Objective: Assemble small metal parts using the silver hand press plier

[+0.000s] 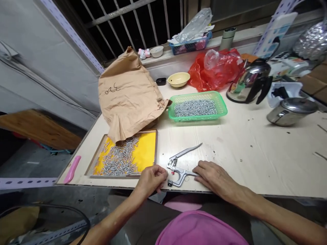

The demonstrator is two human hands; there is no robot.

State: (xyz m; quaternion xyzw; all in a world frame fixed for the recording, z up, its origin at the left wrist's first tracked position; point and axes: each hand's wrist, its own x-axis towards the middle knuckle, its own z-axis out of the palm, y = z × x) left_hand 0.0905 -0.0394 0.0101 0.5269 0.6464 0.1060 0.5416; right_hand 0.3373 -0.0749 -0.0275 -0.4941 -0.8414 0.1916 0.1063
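A pair of snap-fastener pliers (179, 170) with grey metal handles lies near the table's front edge, its handles spread. My right hand (214, 177) rests on the table with its fingers on the end of the lower handle. Just left of the pliers' jaws, my left hand (153, 178) is closed in a pinch; whatever its fingertips hold is too small to make out. Beside that hand lies a shallow tray (156, 149) with a yellow bottom, bearing many small silvery metal pieces (119, 161).
A brown paper bag (127, 95) leans over the tray's back. Behind are a green basket (223, 110) of small metal parts, a yellow bowl (178, 80) and a red plastic bag (217, 71). A kettle (251, 81) and lidded pot (290, 112) stand right; a pink-handled object (73, 169) lies left.
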